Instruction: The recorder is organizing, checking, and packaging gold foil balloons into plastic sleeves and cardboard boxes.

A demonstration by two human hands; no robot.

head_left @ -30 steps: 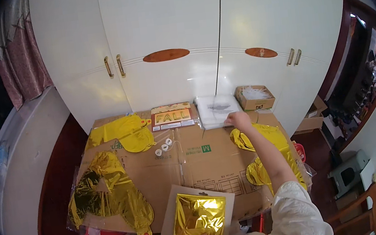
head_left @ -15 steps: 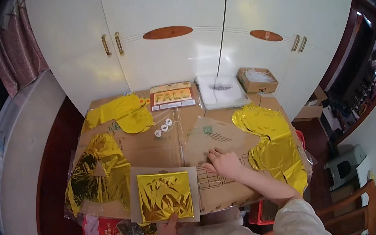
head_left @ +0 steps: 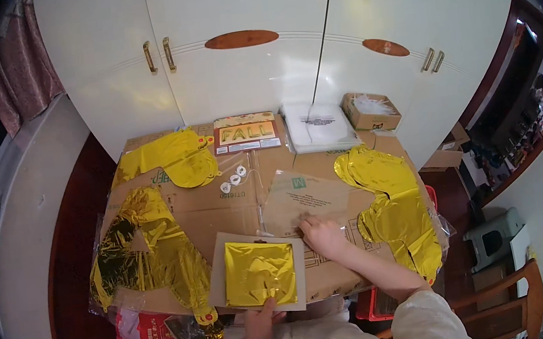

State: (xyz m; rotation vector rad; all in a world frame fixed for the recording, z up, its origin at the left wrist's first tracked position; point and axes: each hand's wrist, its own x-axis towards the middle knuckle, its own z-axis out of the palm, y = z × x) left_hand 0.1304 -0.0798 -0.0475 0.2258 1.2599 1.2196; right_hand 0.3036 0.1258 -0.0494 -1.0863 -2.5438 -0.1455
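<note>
My left hand (head_left: 261, 325) grips the lower edge of a grey cardboard backing (head_left: 218, 281), thumb on top. On the card lies a flat, folded gold foil balloon (head_left: 259, 271). To the right, my right hand (head_left: 324, 236) rests at the near edge of a clear plastic bag (head_left: 302, 201), its fingers curled in a pinch on the film. The fingertips are partly hidden. The bag lies flat on the cardboard-covered table (head_left: 216, 213), close to the card's upper right corner.
Unfolded gold foil letter balloons lie at the left (head_left: 145, 242), back left (head_left: 178, 157) and right (head_left: 395, 208). Behind are white tape rolls (head_left: 233, 179), a printed card (head_left: 247, 133), a stack of clear bags (head_left: 317, 126) and a small box (head_left: 371, 111). White cabinets (head_left: 247, 77) stand behind the table.
My left hand has brought the card and folded balloon to the right and tilted them. My right hand's fingers have curled in at the bag's edge.
</note>
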